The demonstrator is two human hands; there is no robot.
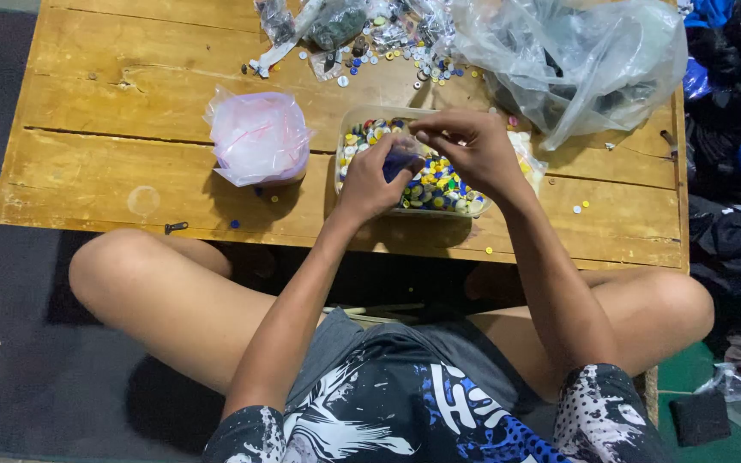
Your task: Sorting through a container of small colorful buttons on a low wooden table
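Head view, left hand: we see the left hand (372, 182) over the near left part of the tray, fingers curled shut around a small dark blue piece (402, 163); what the piece is, we cannot tell.
Head view, right hand: the right hand (466, 146) hangs above the middle of the tray, thumb and forefinger pressed together at their tips (419, 135); whether anything sits between them, we cannot tell.
Head view, tray: a clear plastic tray (369, 112) lies on the table right under both hands, filled with small round buttons (439, 184) in yellow, blue, green and white.
Head view, table: we look down on a low wooden table (105, 171) of worn yellow planks, with the person's bare knees at its near edge.
Head view, pink bag: a tied pink plastic bag (257, 137) stands just left of the tray, apart from the left hand.
Head view, clear bag: a big crumpled clear bag (576, 60) lies at the far right of the table.
Head view, loose buttons: we see more buttons (413, 56) scattered at the far edge, and a few single ones (581, 207) right of the tray.
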